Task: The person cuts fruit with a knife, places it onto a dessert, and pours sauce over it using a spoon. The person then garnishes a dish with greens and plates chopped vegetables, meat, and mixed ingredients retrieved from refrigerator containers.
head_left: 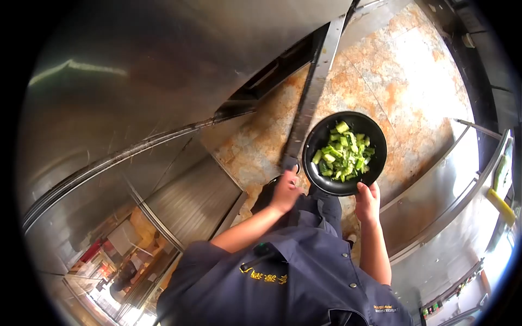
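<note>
A round black bowl [312, 163] holds chopped green vegetable pieces [343, 152]. My right hand [368, 202] grips its near right rim, thumb over the edge, and the bowl is tilted slightly so its contents show. To the left, my left hand [286, 193] has its fingers curled at the near end of a long steel door edge [314, 92]. The door stands open, swung out over the floor. Part of the left hand's grip is hidden behind its own knuckles.
Large steel cabinet panels [136, 60] fill the left side. Shelves with assorted items [125, 244] show at the lower left behind a frame. Mottled brown tiles [375, 81] cover the floor. At right, a steel counter [435, 217] carries a yellow-green object [501, 206] near its edge.
</note>
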{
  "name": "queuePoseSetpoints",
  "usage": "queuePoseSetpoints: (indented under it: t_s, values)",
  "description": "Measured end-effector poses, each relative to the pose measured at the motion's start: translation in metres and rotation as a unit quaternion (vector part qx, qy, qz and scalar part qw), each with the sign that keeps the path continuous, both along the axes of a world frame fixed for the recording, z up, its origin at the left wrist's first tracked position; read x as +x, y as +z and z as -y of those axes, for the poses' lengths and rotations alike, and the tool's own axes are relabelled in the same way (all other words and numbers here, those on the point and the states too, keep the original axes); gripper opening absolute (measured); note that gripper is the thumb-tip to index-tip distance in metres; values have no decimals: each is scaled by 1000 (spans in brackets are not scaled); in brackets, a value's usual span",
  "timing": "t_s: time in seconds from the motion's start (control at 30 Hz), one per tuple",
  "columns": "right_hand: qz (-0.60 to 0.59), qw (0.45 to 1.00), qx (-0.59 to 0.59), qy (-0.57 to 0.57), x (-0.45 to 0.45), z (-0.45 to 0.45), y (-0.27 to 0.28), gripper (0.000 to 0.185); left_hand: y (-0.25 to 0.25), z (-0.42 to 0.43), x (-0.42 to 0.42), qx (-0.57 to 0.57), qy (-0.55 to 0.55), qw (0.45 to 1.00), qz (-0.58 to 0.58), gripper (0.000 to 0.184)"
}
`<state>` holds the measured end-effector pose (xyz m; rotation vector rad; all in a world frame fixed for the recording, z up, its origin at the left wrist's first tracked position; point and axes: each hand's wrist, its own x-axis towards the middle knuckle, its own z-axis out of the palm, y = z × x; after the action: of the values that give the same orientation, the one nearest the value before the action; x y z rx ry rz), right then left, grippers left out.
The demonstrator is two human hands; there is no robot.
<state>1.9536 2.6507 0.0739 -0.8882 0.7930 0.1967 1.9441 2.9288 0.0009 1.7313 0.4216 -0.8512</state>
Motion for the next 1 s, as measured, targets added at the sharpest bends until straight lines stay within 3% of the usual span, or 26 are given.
queuePoseSetpoints:
  t_s: [0.07,0.1,0.17,0.27,0.3,0.4,0.43,0.47,0.5,0.53,0.63,0.73,0.77,0.83,0.87,0.93,1.0]
  values:
    - [29,999,-28,11,-1,-1,-16,38,-9,44,-27,-119,-47,991,29,57]
    - [35,999,-34,8,2,0,-21,37,-13,60,-40,-67,-144,987,-7,60]
    - [34,999,-37,12,4,6,-38,36,-1,92,-19,-101,-278,953,70,79]
    - [32,998,-52,28,12,17,-52,33,-22,111,-8,-153,-370,909,115,86]
    - [33,997,-63,24,16,18,-55,33,-37,109,-3,-183,-369,895,173,79]
    - [33,995,-92,29,9,19,-54,36,-82,72,23,-200,-431,875,93,61]
    - [35,991,-127,27,9,14,-45,36,-101,52,33,-145,-444,880,91,43]
    - [37,986,-159,28,11,9,-33,36,-114,32,44,-179,-363,914,20,33]
    - [47,983,-175,31,13,3,-27,37,-90,19,83,-50,-396,917,-22,29]
    - [44,978,-199,34,16,-2,-21,36,-123,-6,75,-141,-219,964,60,28]
    - [21,980,-190,47,30,-15,-2,35,-196,-78,114,-44,-137,989,28,47]
    - [1,987,-151,56,47,-45,-21,37,-211,-114,171,-19,11,1000,-17,53]
    - [3,992,-110,60,50,-55,-39,37,-196,-121,194,29,-102,989,99,52]
    - [-7,994,-88,71,60,-81,-91,36,-231,-150,223,29,-25,987,154,50]
    - [-6,993,-84,78,69,-91,-119,35,-245,-164,239,86,-14,977,197,48]
    - [-1,983,-122,139,82,-104,-191,34,-221,-149,288,184,-64,927,320,43]
    - [21,989,-101,110,100,-116,-255,33,-202,-122,339,198,-111,849,477,39]
